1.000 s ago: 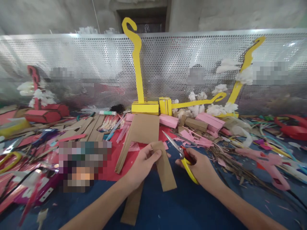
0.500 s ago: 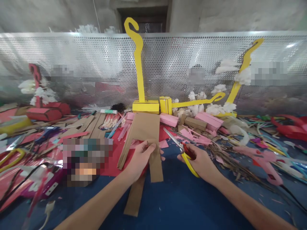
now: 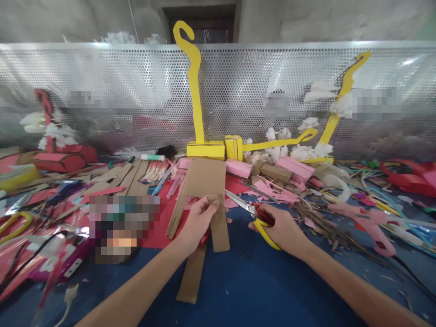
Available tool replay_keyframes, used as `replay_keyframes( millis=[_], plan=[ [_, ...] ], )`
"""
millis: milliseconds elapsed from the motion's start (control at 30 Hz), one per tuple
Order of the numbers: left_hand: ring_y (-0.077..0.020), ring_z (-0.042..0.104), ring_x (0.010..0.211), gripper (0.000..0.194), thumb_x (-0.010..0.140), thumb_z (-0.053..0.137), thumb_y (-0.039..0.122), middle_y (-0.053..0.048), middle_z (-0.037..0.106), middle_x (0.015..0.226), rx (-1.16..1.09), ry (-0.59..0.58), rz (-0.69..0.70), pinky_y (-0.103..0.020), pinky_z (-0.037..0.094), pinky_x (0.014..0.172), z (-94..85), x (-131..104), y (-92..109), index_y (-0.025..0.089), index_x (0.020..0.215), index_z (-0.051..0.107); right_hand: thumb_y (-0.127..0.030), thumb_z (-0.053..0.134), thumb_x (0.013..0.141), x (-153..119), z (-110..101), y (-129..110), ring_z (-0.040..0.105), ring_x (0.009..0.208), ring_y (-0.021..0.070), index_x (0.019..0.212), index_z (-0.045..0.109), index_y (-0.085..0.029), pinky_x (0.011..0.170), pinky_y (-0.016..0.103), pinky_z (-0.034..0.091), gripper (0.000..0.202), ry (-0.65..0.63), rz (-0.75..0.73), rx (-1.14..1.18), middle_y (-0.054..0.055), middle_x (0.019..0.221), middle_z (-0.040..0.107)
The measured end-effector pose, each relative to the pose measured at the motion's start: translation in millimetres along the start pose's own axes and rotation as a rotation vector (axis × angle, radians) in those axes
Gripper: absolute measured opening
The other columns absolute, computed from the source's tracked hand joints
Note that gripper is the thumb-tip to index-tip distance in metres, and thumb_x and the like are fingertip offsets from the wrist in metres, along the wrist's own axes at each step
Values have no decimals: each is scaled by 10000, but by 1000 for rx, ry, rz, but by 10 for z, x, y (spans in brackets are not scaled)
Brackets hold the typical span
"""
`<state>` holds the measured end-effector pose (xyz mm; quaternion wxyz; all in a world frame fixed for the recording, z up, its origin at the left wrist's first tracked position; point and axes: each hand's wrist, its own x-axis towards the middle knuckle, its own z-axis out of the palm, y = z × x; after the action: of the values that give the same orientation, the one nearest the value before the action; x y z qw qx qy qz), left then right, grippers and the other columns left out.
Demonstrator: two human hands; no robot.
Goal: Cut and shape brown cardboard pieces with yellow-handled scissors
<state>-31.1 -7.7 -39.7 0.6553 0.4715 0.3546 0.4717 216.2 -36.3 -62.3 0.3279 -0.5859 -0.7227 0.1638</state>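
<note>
My left hand (image 3: 199, 222) pinches a brown cardboard strip (image 3: 220, 234) between thumb and fingers, its lower end hanging toward me. Behind that strip lies a larger piece of cardboard (image 3: 206, 177) on red paper (image 3: 160, 234). Another cardboard strip (image 3: 193, 277) lies on the blue table below my left wrist. My right hand (image 3: 277, 225) is closed round the red and yellow handles of a pair of scissors (image 3: 245, 204). The blades point up and left, their tips close to the right edge of the cardboard; whether they touch it I cannot tell.
A yellow hook-shaped stand (image 3: 195, 91) rises behind the cardboard, before a perforated metal panel (image 3: 238, 81). Pink paper boxes (image 3: 294, 169) lie right of it. A pink glue gun (image 3: 371, 222) lies far right, a purple device (image 3: 63, 256) at left. Cardboard strips and paper scraps clutter both sides.
The scissors in my right hand have moved left, bringing the tips nearer the cardboard strip. My left hand keeps its pinch. The whole view has shifted slightly.
</note>
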Motion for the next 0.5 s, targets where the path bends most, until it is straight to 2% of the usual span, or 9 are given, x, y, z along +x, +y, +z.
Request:
replay_keyframes(
  millis=[233,367,500],
  plan=[
    [-199,737,635,376,813,729,494,-28,738,852,55,-6,24,-300,575,601,-2,-2,8,182,992,615,-491,771,775,1,-8,-8,446,596,133,766,526,-216,564,243,393,369,6,-12,-5,-55,648,566],
    [-214,745,678,316,848,698,455,-12,709,793,79,-24,22,-317,576,655,-8,-4,13,185,988,612,-475,769,773,9,5,15,462,595,134,775,541,-212,564,248,400,349,11,-28,-3,-43,662,589],
    [-216,747,746,274,854,686,360,-56,736,943,101,-70,28,-350,582,750,-38,12,0,176,1044,614,-464,760,778,12,4,13,460,590,134,769,543,-211,560,251,396,333,10,-40,-15,-38,661,598]
  ],
)
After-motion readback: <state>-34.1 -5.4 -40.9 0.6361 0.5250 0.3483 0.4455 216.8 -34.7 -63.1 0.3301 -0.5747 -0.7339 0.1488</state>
